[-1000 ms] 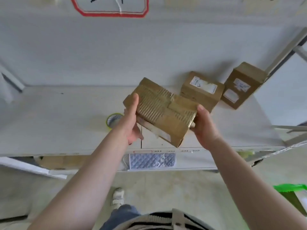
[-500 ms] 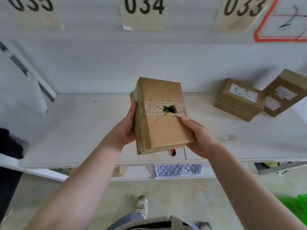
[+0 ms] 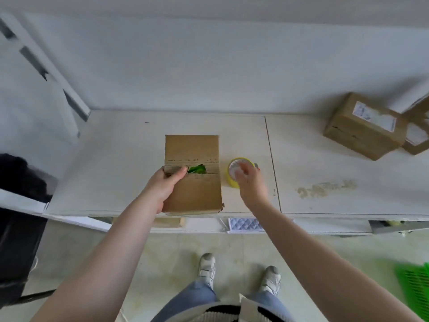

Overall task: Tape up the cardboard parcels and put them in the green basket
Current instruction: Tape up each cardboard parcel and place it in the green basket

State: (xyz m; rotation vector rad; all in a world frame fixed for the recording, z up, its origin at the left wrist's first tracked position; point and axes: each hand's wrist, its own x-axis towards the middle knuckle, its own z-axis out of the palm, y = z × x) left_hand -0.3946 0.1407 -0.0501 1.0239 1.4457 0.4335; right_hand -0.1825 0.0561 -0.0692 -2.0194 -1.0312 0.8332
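Observation:
A brown cardboard parcel lies flat on the white table, near its front edge. A torn hole in the parcel's top shows something green. My left hand grips the parcel's left side, thumb on top beside the hole. A yellow tape roll stands just right of the parcel. My right hand hovers over the roll with fingers spread and blurred, touching its top. A corner of the green basket shows on the floor at bottom right.
Two more labelled cardboard parcels sit at the table's back right. A stain marks the table to the right. A dark object stands at the left. My feet are on the floor below the table.
The parcel was held up in both hands; now it lies on the table. My right hand has let go of it and moved right onto the tape roll. The view has tilted down.

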